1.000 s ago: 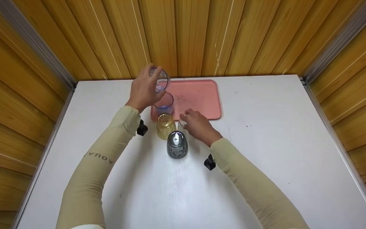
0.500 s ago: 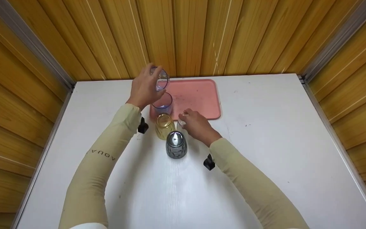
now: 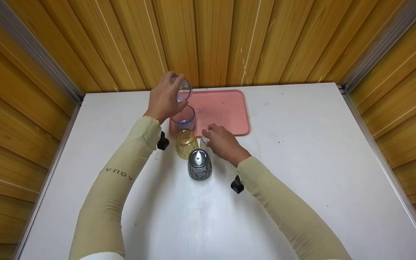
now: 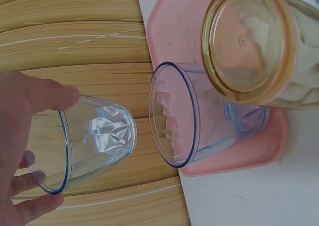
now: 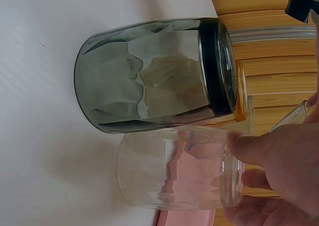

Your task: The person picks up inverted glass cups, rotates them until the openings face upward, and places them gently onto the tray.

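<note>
A white table (image 3: pixel 320 162) carries a pink tray (image 3: pixel 226 108). The left hand (image 3: pixel 163 99) clamps a blue-rimmed glass (image 4: pixel 107 131), base down, above an upright matching glass (image 4: pixel 214 124) on the tray; the right hand (image 3: pixel 223 141) grips an inverted clear glass (image 5: pixel 174 171) by its base, beside a grey glass (image 5: pixel 149 76) and yellow glass (image 3: pixel 186 146) (both likewise inverted).

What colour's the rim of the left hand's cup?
The rim is blue, clearest in the left wrist view.
</note>
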`<state>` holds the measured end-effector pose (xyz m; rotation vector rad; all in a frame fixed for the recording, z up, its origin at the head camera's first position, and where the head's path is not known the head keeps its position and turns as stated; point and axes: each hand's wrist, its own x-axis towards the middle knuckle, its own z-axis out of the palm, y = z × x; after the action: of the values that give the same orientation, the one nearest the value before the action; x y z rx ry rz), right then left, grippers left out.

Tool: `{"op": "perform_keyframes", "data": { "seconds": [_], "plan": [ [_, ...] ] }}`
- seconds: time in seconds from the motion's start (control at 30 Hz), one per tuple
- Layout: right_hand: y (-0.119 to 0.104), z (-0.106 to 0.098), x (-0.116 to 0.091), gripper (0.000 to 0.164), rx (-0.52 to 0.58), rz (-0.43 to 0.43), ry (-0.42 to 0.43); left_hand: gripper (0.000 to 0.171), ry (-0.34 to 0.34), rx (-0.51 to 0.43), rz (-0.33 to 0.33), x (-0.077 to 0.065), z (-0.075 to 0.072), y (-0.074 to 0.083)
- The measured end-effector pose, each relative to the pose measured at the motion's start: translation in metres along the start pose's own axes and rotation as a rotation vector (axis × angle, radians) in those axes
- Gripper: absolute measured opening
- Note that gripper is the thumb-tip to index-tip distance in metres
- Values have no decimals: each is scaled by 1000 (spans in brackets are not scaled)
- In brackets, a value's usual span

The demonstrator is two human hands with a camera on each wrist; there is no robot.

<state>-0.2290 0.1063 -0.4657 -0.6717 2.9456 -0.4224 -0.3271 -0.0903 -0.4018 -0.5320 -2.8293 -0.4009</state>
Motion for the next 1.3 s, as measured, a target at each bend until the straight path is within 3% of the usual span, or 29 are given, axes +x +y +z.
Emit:
{"op": "perform_keyframes", "data": {
  "seconds": [0.23,0.53,0.97,1.3],
  "plan": [
    [-1,0,0,45,4,1,7,78,5,22,25,5,3,0],
    [-1,1,0,46,1,14,-5,78,-40,-14,-38,8,6,-4],
    [-2,0,-1,49,28,48,-25,75,-59,-33,-60,12,10,-7],
    [0,3,-2,41,16,-24,61,75,-53,-22,-45,14,14,-8]
  ]
}}
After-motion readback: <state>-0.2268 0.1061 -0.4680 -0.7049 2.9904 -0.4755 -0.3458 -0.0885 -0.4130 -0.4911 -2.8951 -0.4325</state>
